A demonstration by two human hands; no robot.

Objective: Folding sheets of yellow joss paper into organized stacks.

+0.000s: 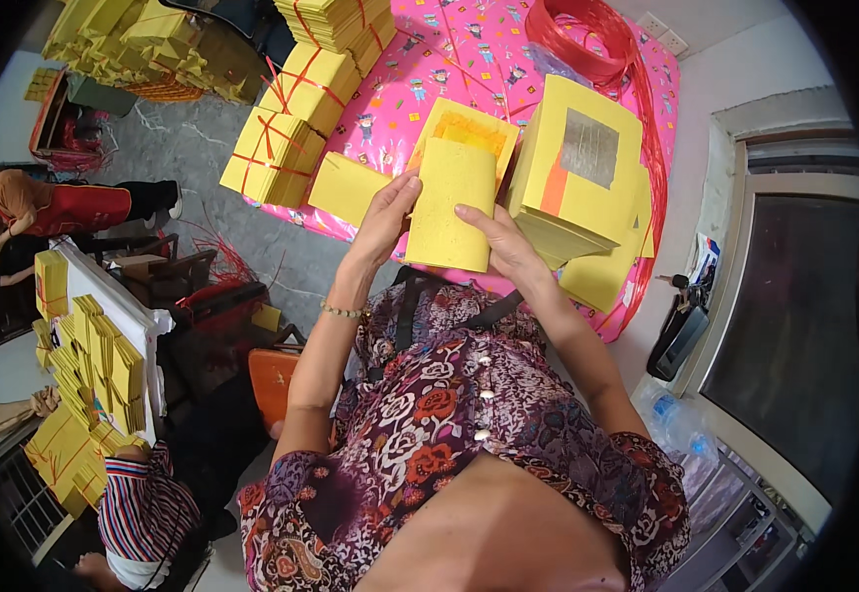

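A yellow paper bundle [451, 202] is held between the two hands, in front of the person's body, at the near edge of the worktop [375, 128] with its pink printed cover. The left hand [387, 215] pinches its left edge, with the thumb near the upper corner. The right hand [510, 245] pinches the right edge, its thumb lying flat on the front face; the other fingers are mostly hidden behind the paper, so I cannot tell how they stand.

Just behind the bundle lies a yellow sheet with an orange patch [484, 128], partly covered. To the right stands a tall yellow stack [572, 138], with a grey rectangle on its top; to the left are yellow packs tied with red string [272, 158]. A coil of red strip [619, 54] is at the far right corner.

Near the window lies a clear plastic bottle [681, 419]; its content I cannot tell.
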